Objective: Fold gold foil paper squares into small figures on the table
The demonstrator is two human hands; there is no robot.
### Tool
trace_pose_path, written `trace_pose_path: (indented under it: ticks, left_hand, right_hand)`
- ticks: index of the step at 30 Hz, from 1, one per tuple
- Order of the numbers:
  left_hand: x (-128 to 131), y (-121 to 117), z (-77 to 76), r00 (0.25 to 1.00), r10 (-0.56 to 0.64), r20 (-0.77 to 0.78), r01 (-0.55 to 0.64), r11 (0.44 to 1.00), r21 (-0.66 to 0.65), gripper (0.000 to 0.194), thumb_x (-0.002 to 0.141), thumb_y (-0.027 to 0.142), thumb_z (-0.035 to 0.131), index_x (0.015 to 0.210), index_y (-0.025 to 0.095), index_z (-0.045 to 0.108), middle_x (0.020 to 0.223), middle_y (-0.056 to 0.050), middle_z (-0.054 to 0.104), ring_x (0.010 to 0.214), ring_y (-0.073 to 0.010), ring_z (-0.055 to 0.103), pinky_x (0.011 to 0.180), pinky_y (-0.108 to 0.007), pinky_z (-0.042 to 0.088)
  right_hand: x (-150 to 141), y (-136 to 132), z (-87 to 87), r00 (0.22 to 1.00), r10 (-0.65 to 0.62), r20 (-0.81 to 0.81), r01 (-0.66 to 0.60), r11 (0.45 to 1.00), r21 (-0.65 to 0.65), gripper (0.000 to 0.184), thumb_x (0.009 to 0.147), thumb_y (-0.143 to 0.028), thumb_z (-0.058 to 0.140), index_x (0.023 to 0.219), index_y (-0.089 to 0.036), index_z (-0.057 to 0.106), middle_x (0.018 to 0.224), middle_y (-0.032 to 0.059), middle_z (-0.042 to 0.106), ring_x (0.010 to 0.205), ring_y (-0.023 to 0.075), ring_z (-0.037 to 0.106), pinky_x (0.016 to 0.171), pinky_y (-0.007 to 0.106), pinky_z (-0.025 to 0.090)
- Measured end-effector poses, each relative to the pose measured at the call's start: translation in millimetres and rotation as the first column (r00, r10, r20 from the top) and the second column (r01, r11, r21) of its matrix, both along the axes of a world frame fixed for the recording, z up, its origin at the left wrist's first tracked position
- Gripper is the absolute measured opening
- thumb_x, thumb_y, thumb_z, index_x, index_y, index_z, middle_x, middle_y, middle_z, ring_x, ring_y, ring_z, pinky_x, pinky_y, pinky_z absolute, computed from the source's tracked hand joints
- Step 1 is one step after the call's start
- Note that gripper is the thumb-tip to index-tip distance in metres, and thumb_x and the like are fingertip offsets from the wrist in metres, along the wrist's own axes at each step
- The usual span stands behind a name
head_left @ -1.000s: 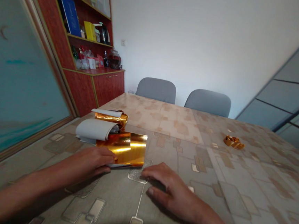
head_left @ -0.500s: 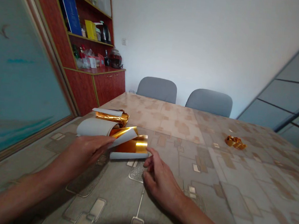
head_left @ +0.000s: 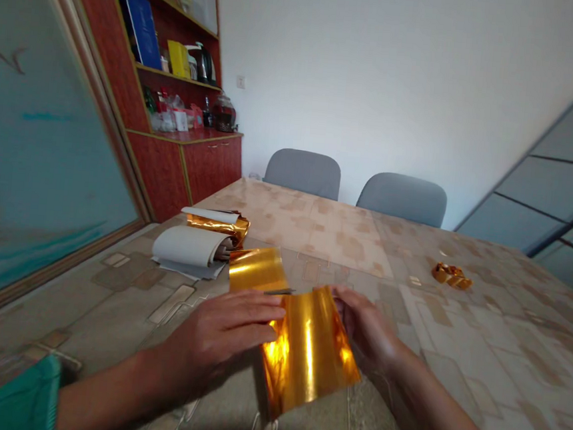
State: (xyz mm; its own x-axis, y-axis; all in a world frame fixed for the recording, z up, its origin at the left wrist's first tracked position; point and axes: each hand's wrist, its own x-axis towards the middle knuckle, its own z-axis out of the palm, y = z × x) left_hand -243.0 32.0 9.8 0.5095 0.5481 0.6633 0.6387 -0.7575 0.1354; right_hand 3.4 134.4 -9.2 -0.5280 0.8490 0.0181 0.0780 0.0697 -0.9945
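The left hand (head_left: 218,343) lies with its fingers (head_left: 252,314) open and flat, their tips at the edge of a gold foil sheet (head_left: 307,351). The right hand (head_left: 369,333) curls its fingers (head_left: 343,301) round the sheet's right edge, gripping it at lower centre. Just beyond lies another foil sheet (head_left: 256,269), then a white paper roll (head_left: 188,246) and a gold foil roll (head_left: 215,222) on the counter (head_left: 505,348). Crumpled foil (head_left: 451,276) sits far right. A tight pinch could crease this thin foil, and an uneven pull could tear it.

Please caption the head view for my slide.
Left hand and right hand handle gold foil sheets at a patterned table.
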Motion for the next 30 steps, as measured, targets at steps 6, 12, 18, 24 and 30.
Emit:
trace_pose_path:
  ticks: [6,12,18,24,30]
  left_hand:
    - [24,-3,-5.7,0.991,-0.115,-0.063,0.114,0.993,-0.015,0.028,0.103,0.015,0.049,0.121,0.028,0.067,0.119,-0.005,0.077,0.118,-0.0220,0.069,0.104,-0.042,0.055]
    - [43,-13,-19.7,0.939,0.198,0.279,-0.070,0.909,-0.411,0.066,0.100,0.040,0.047,0.158,0.020,0.022,0.162,-0.018,0.033,0.146,-0.0344,0.038,0.111,-0.056,0.045]
    - [54,-8,-20.0,0.910,0.300,0.288,-0.192,0.917,-0.350,0.074,0.090,0.028,0.064,0.154,0.022,0.027,0.150,-0.019,0.050,0.133,-0.0342,0.054,0.105,-0.056,0.052]
    - [43,-5,-25.5,1.000,-0.019,-0.012,0.019,1.000,0.023,0.020,0.099,0.012,0.051,0.110,0.016,0.066,0.112,-0.012,0.077,0.105,-0.0264,0.072,0.089,-0.041,0.061]
    - [43,-21,-45.1,0.992,-0.068,-0.104,0.060,0.995,-0.076,0.024,0.103,0.014,0.044,0.102,0.018,0.068,0.104,-0.006,0.080,0.095,-0.0221,0.076,0.086,-0.033,0.060]
  right_hand:
    - [29,-27,-8.6,0.998,0.012,0.057,-0.010,1.000,-0.028,0.054,0.075,-0.040,0.079,0.123,-0.021,0.064,0.105,0.0097,0.076,0.087,0.0267,0.072,0.072,0.038,0.058]
    - [22,-43,-2.9,0.946,-0.324,0.031,0.303,0.912,0.276,0.014,0.082,-0.031,0.068,0.072,-0.023,0.061,0.068,0.0008,0.066,0.064,0.0185,0.063,0.057,0.029,0.051]
    - [47,-54,18.4,0.983,-0.182,-0.038,0.154,0.681,0.716,0.008,0.090,-0.019,0.063,0.091,-0.027,0.062,0.098,0.0048,0.078,0.090,0.0244,0.073,0.077,0.036,0.057]
    - [83,-52,-2.1,0.932,0.110,0.345,-0.332,0.638,0.695,0.025,0.084,-0.010,0.068,0.099,-0.030,0.063,0.124,0.0049,0.074,0.112,0.0274,0.070,0.098,0.043,0.056]
    - [100,-64,-9.6,0.842,0.219,0.493,-0.485,0.707,0.515,0.040,0.080,-0.005,0.067,0.109,-0.032,0.065,0.134,0.0045,0.069,0.128,0.0291,0.061,0.107,0.045,0.051]
